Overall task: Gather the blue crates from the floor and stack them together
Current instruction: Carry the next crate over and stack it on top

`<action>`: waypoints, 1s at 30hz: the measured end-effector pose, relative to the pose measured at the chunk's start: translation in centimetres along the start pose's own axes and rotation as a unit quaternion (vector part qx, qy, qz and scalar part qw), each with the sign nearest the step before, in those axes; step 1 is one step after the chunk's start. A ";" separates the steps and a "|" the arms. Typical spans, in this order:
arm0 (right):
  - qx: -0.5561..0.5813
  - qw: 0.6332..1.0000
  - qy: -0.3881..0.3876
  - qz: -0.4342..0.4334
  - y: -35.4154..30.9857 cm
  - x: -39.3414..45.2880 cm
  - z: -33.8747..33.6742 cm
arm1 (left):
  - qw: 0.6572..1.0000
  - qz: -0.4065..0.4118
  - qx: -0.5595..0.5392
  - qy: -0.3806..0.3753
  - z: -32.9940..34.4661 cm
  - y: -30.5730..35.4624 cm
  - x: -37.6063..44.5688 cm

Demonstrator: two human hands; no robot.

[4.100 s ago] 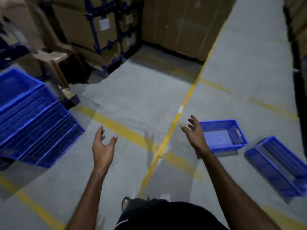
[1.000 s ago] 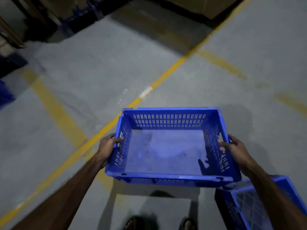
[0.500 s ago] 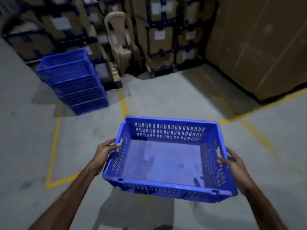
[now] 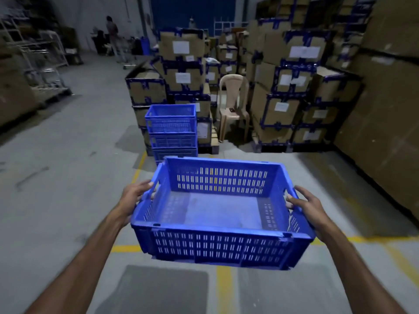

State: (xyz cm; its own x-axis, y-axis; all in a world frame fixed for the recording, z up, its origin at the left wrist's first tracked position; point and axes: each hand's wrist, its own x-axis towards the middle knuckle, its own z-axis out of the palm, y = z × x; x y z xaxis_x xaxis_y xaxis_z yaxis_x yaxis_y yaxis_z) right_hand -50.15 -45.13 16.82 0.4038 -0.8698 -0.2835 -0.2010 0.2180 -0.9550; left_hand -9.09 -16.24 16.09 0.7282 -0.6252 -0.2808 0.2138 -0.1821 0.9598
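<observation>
Carrying step: I keep the empty crate [image 4: 217,211] level at lower centre and should square its base over the crate stack [image 4: 171,130], centre frame, before lowering. My left hand [image 4: 133,198] and right hand [image 4: 305,208] grip opposite side rims, fingers curled, both arms extended forward.

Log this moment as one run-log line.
phase: carrying | held: blue crate, empty | left hand: grips left rim | right hand: grips right rim | target: crate stack ahead
</observation>
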 end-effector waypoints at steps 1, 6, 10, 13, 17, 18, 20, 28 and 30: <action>-0.001 1.000 -0.005 -0.003 -0.9 0.1 1.6 | 1.000 0.002 -0.006 0.004 -1.5 0.6 0.2; -0.011 0.999 -0.019 -0.030 -4.3 1.1 9.2 | 0.999 0.018 -0.032 0.022 -8.2 2.9 1.4; -0.013 0.999 -0.033 -0.031 -6.2 2.1 14.6 | 0.998 0.036 -0.039 0.043 -12.4 4.1 2.5; -0.007 0.999 -0.038 -0.033 -7.2 3.0 17.9 | 0.997 0.038 -0.041 0.055 -15.5 4.7 3.6; -0.003 0.998 -0.041 -0.042 -8.3 4.5 21.4 | 0.996 0.042 -0.055 0.062 -18.0 5.5 5.2; -0.003 0.998 -0.041 -0.043 -8.5 4.9 22.1 | 0.995 0.041 -0.064 0.064 -18.4 5.7 5.7; 0.004 0.998 -0.045 -0.044 -9.0 6.0 23.3 | 0.994 0.038 -0.075 0.072 -19.0 6.1 7.0; 0.028 0.997 -0.053 -0.042 -10.9 14.3 26.5 | 0.994 0.034 -0.073 0.078 -18.8 8.5 14.4; 0.037 0.997 -0.056 -0.047 -11.4 17.4 27.3 | 0.994 0.029 -0.076 0.078 -18.3 9.2 16.8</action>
State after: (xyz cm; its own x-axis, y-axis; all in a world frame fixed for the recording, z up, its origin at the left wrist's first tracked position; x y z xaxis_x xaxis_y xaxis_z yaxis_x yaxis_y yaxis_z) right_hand -16.46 -50.68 20.38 0.5157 -0.8337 -0.1973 -0.0937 0.1740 -0.9803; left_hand 17.04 -14.53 20.19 0.8314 -0.5046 -0.2326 0.2554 -0.0247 0.9665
